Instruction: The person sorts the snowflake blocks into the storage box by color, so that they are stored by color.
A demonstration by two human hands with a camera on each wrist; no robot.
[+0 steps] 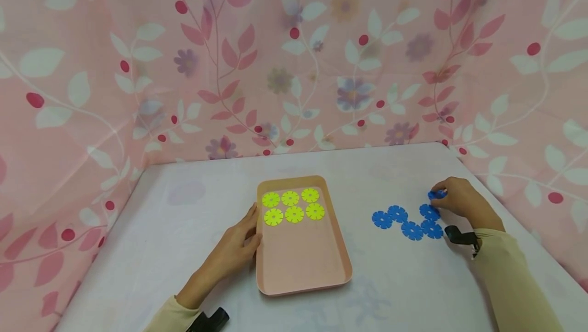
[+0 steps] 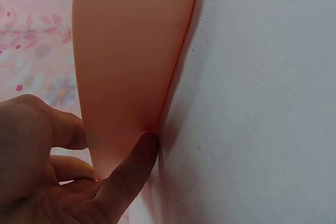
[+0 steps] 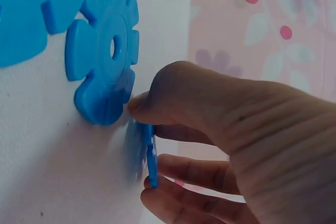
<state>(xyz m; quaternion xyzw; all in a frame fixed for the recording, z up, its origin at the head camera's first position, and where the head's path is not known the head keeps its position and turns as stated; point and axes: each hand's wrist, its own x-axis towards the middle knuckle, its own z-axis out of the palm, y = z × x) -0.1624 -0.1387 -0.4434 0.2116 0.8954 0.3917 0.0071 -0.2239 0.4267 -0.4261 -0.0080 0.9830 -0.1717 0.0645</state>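
My right hand [image 1: 464, 202] pinches a blue notched interlocking disc [image 1: 437, 195] at the far right of the table. In the right wrist view this held disc [image 3: 151, 156] shows edge-on between thumb and fingers. Beside it lie several more blue discs [image 1: 412, 230], with one notched disc [image 3: 105, 48] close to the thumb. My left hand [image 1: 236, 248] rests against the left side of a pink tray [image 1: 303, 260]. In the left wrist view the thumb touches the tray's outer wall [image 2: 131, 51] low down, near the table. Yellow-green discs [image 1: 294, 214] lie inside the tray's far half, in two rows of three.
A white cloth [image 1: 193, 220] covers the table. Pink floral fabric [image 1: 294, 67] hangs behind it and along both sides. Black wrist-camera mounts [image 1: 461, 235] sit at both sleeves. The tray has a raised rim and stands left of the blue discs.
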